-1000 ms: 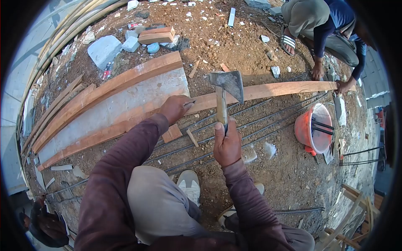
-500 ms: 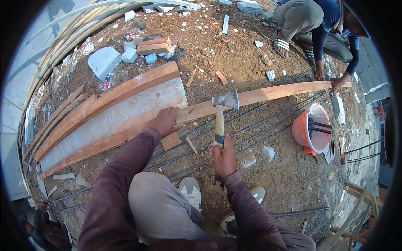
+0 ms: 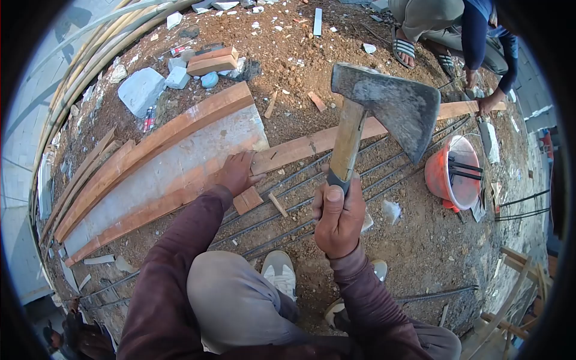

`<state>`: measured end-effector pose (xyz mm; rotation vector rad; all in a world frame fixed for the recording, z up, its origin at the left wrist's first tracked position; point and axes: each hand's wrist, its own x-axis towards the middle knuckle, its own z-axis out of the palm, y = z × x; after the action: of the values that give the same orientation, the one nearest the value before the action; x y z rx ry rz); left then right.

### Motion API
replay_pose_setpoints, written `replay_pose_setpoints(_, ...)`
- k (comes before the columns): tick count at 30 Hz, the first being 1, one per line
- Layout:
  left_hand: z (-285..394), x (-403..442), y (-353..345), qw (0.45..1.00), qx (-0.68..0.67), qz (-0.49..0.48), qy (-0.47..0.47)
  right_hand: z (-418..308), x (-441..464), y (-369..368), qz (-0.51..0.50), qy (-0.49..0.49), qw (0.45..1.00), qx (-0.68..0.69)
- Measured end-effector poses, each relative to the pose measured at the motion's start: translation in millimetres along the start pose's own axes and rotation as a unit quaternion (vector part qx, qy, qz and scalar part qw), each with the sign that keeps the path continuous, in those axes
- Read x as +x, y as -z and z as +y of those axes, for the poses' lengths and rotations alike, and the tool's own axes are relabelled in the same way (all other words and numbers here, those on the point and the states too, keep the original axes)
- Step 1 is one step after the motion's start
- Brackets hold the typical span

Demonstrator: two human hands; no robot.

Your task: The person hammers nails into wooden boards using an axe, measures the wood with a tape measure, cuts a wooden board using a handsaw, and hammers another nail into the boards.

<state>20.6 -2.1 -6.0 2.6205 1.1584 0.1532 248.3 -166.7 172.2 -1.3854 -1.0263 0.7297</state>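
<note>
Head view: at ten o'clock I have a bundle of poles (image 3: 90, 63) curving along the edge, with a pale stone (image 3: 141, 93) inside the curve. The panel (image 3: 210, 138) lies toward nine, timber along both its long sides; a wooden block (image 3: 212, 62) sits beyond, at eleven. Near centre, toward nine, I see the left hand (image 3: 237, 172) open and palm down, thumb beside the near end of the plank (image 3: 345, 135). A small dark nail (image 3: 273, 155) shows on the plank just past that hand; I can't tell how deep it sits. From there the plank runs out toward two o'clock. At four, close to centre, the right hand (image 3: 340, 219) is closed around the handle of the hatchet (image 3: 378, 96), whose raised head points toward one and covers part of the plank from me. The red bucket (image 3: 436, 180) stands at three. A co-worker (image 3: 475, 36) crouches at two, one hand (image 3: 493, 103) on the plank's far end.
</note>
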Motion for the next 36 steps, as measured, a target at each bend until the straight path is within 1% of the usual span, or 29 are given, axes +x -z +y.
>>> replay_pose_setpoints(2,-6,0,-8,0.999,0.012,0.026,-0.013,5,-3,-4,0.027,0.021,0.997,0.063)
replay_pose_setpoints(3,-5,2,-6,1.000,0.006,0.021,-0.011,14,-11,-9,0.042,0.028,0.994,0.095)
replay_pose_setpoints(4,-3,2,-2,1.000,0.000,0.015,-0.007,46,-25,-16,0.034,0.009,0.999,0.011)
replay_pose_setpoints(5,-1,1,-1,1.000,-0.007,0.009,-0.003,76,-37,-20,-0.026,-0.043,0.995,-0.091)
replay_pose_setpoints(6,0,1,-1,1.000,-0.013,-0.001,-0.001,103,-46,-24,-0.085,-0.093,0.973,-0.191)
replay_pose_setpoints(7,0,3,0,1.000,-0.018,-0.006,0.003,106,-40,-26,-0.142,-0.137,0.937,-0.288)
replay_pose_setpoints(8,-2,3,1,1.000,-0.023,-0.016,0.007,106,-38,-22,-0.134,-0.126,0.949,-0.255)
replay_pose_setpoints(10,-1,-1,-2,1.000,-0.009,0.015,-0.009,59,-19,-5,-0.121,-0.112,0.968,-0.189)
replay_pose_setpoints(12,-2,1,-5,0.999,0.005,0.036,-0.021,15,0,13,-0.089,-0.103,0.990,-0.029)
replay_pose_setpoints(13,-3,1,-7,0.999,0.012,0.037,-0.023,-3,3,15,-0.027,-0.060,0.997,0.046)
replay_pose_setpoints(14,-4,1,-8,0.999,0.018,0.040,-0.024,-19,5,15,0.035,-0.017,0.992,0.121)
replay_pose_setpoints(15,-4,1,-6,0.999,0.016,0.028,-0.017,-26,5,13,0.096,0.027,0.976,0.195)
replay_pose_setpoints(16,-2,0,-2,1.000,0.014,0.016,-0.010,-7,-1,4,0.130,0.069,0.960,0.238)
replay_pose_setpoints(18,1,3,0,1.000,0.012,0.004,-0.006,43,-30,-16,0.098,-0.032,0.981,0.166)
replay_pose_setpoints(19,0,1,-2,1.000,0.013,0.003,-0.005,98,-45,-27,-0.018,-0.093,0.995,-0.040)
replay_pose_setpoints(20,0,1,-2,1.000,0.015,0.006,-0.004,136,-51,-33,-0.133,-0.146,0.950,-0.243)
replay_pose_setpoints(21,-1,3,0,1.000,0.018,0.004,-0.004,128,-44,-32,-0.127,-0.150,0.955,-0.220)
replay_pose_setpoints(23,-1,2,-3,1.000,0.021,0.000,0.004,84,-24,-18,-0.125,-0.158,0.963,-0.177)
replay_pose_setpoints(24,0,-4,-5,1.000,0.018,-0.001,0.005,57,-13,-7,-0.114,-0.119,0.970,-0.177)
replay_pose_setpoints(26,0,2,-3,1.000,0.012,0.008,0.002,2,8,12,-0.039,-0.082,0.996,-0.015)
replay_pose_setpoints(27,1,2,-2,1.000,0.010,0.003,0.003,-9,10,12,0.025,-0.029,0.997,0.072)
replay_pose_setpoints(28,1,3,-1,1.000,0.010,-0.001,0.004,-17,11,7,0.088,0.027,0.983,0.159)
replay_pose_setpoints(29,1,3,1,1.000,0.009,-0.005,0.004,-21,11,4,0.150,0.082,0.955,0.243)
replay_pose_setpoints(30,1,2,0,1.000,0.009,-0.010,0.005,5,2,2,0.120,0.109,0.962,0.218)
replay_pose_setpoints(31,-1,4,0,1.000,0.010,-0.011,0.006,49,-14,-10,0.077,0.058,0.995,0.032)
replay_pose_setpoints(32,-1,3,-2,1.000,0.010,-0.012,0.009,87,-32,-19,0.030,0.005,0.987,-0.156)
replay_pose_setpoints(33,-2,-5,-8,1.000,0.010,-0.013,0.005,103,-44,-20,-0.032,-0.055,0.983,-0.172)
replay_pose_setpoints(35,-13,2,-15,1.000,0.017,0.007,-0.009,124,-35,-17,-0.146,-0.149,0.956,-0.204)
replay_pose_setpoints(36,-10,-4,-13,1.000,0.014,0.002,0.000,96,-23,-7,-0.159,-0.158,0.944,-0.243)
